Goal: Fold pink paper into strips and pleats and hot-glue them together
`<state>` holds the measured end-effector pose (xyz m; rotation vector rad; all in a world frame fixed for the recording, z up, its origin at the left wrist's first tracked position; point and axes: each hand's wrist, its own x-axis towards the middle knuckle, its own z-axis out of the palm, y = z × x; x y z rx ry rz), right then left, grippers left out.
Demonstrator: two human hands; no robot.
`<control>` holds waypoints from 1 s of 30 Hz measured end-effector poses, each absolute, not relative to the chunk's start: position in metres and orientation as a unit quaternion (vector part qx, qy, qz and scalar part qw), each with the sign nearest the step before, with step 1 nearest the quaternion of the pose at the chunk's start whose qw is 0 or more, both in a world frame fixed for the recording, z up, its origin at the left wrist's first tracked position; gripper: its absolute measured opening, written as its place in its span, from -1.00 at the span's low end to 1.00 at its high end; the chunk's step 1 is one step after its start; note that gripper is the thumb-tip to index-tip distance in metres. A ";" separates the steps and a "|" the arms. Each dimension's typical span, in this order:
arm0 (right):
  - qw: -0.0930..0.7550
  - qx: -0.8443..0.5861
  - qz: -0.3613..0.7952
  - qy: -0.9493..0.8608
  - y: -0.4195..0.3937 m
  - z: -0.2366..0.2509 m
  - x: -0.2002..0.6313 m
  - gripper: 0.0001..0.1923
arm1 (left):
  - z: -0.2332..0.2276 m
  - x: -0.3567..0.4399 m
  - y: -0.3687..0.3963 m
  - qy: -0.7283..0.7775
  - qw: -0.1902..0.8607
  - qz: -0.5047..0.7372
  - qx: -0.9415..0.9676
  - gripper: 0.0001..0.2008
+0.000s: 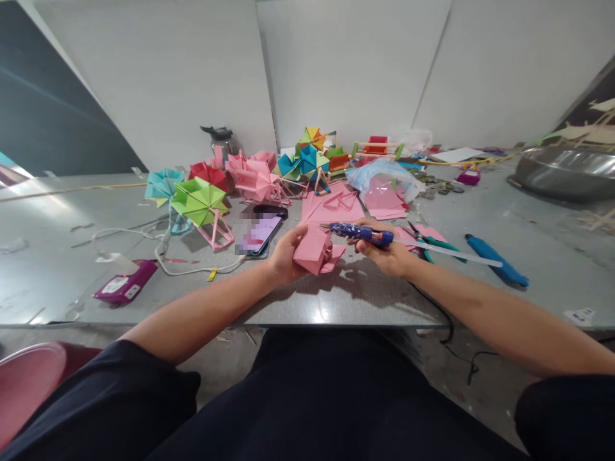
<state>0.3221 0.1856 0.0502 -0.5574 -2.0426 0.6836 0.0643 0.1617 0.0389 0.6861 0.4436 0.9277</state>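
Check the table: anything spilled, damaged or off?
No spill or damage stands out. Odd: a black cable hangs over the table's front edge and bunches below, looking untidy. The folded pink paper in the left hand and glue gun in the right hand look fine.

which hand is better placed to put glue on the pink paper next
Likely the right hand: it holds the glue gun, pointed toward the folded pink paper in the left hand.

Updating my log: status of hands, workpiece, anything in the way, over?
Left hand holding folded pink paper. Right hand gripping blue glue gun, nozzle close to paper. Phone near left hand, not between hands.
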 end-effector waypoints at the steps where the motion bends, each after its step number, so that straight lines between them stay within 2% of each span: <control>1: 0.441 -0.229 0.278 -0.822 0.185 0.050 0.322 -0.42 | 0.039 0.064 0.162 0.208 0.813 0.437 0.325 -0.58; 8: 0.454 -0.231 0.251 -0.823 0.183 0.052 0.323 -0.43 | 0.036 0.064 0.159 0.230 0.805 0.418 0.352 -0.53; 15: 0.454 -0.242 0.248 -0.821 0.183 0.052 0.324 -0.57 | 0.040 0.062 0.158 0.211 0.807 0.429 0.346 -0.56; 22: 0.466 -0.267 0.252 -0.805 0.186 0.050 0.326 -0.47 | 0.044 0.064 0.157 0.205 0.785 0.471 0.347 -0.56; 30: 0.453 -0.245 0.232 -0.826 0.189 0.057 0.332 -0.52 | 0.051 0.068 0.154 0.210 0.777 0.499 0.322 -0.60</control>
